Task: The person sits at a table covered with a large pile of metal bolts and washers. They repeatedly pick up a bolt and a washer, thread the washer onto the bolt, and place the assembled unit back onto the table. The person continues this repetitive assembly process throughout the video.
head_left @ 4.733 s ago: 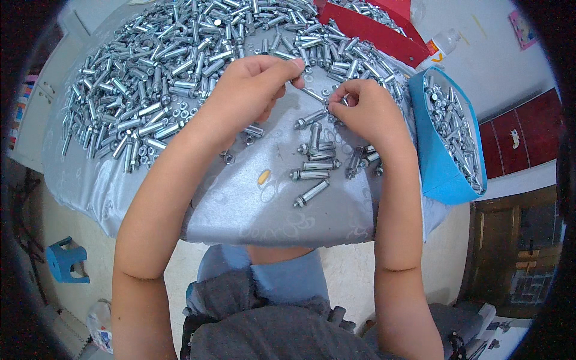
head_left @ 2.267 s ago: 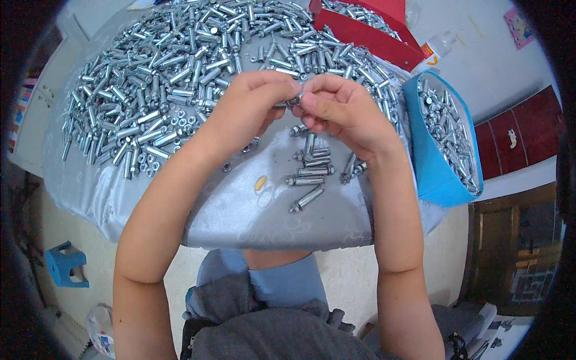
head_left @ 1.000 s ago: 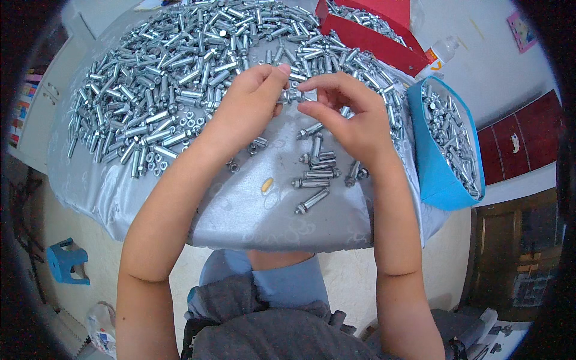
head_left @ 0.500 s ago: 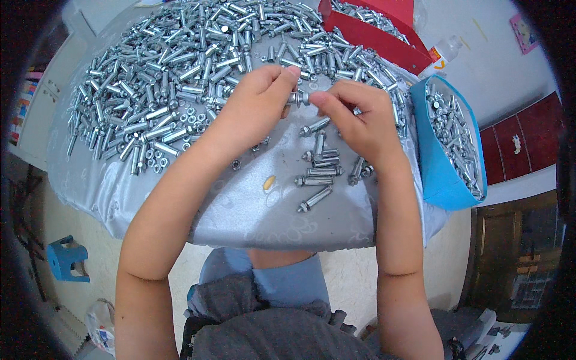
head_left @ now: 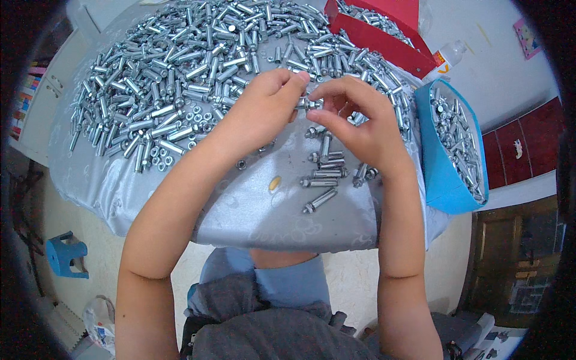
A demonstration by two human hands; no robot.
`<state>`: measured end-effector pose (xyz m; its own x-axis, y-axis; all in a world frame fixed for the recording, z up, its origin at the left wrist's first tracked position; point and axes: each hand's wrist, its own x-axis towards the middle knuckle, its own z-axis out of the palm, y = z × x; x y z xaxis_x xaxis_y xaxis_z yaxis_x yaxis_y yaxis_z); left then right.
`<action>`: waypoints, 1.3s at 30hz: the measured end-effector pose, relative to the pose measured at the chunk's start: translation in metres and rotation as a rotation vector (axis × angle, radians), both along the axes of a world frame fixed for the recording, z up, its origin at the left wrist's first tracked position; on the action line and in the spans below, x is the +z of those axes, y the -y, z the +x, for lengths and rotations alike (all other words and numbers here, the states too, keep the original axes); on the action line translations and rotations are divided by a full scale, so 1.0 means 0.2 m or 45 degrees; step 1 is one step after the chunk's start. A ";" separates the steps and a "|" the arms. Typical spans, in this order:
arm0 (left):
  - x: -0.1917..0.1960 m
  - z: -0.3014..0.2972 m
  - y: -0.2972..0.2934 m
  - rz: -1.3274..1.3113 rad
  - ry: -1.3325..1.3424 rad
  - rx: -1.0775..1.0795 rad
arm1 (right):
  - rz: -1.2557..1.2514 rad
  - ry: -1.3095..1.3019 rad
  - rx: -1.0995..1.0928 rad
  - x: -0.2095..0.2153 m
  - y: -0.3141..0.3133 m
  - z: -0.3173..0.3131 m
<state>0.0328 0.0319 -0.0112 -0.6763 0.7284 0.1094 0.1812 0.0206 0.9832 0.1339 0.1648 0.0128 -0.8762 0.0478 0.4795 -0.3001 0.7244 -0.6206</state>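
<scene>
**Silver Bolt Clamped in Left Hand, Right Fingers Parted at Its Tip**

A short silver metal bolt with a collar-like nut (head_left: 309, 104) juts from the fist of my left hand (head_left: 270, 105), above the bare strip of a shiny grey patterned tablecloth (head_left: 240, 219). My left thumb and curled fingers are clamped on it, hiding most of its length. Its long axis runs roughly level from left to right, the exposed end pointing at my right hand (head_left: 357, 117). There, my thumb and forefinger stand apart in a loose C around that end, one above and one below; whether either tip touches the metal, I cannot tell.

Below my right hand lies a small cluster of silver sleeved bolts (head_left: 324, 182), several roughly side by side, the nearest aslant. A lone silver hexagonal nut (head_left: 241, 164) sits near my left forearm, and a small yellow oval piece (head_left: 274, 183) rests between it and the cluster.

Beyond my hands spreads a broad heap of silver metal bolts (head_left: 198, 72). A red open box (head_left: 390, 49) of metal pieces stands at the far right, and a bright blue open bin (head_left: 431, 165), filled with bolts, stands beside my right forearm.
</scene>
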 end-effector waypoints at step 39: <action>-0.03 0.03 -0.01 0.228 -0.319 0.130 | -0.530 0.543 -0.076 0.00 0.13 0.01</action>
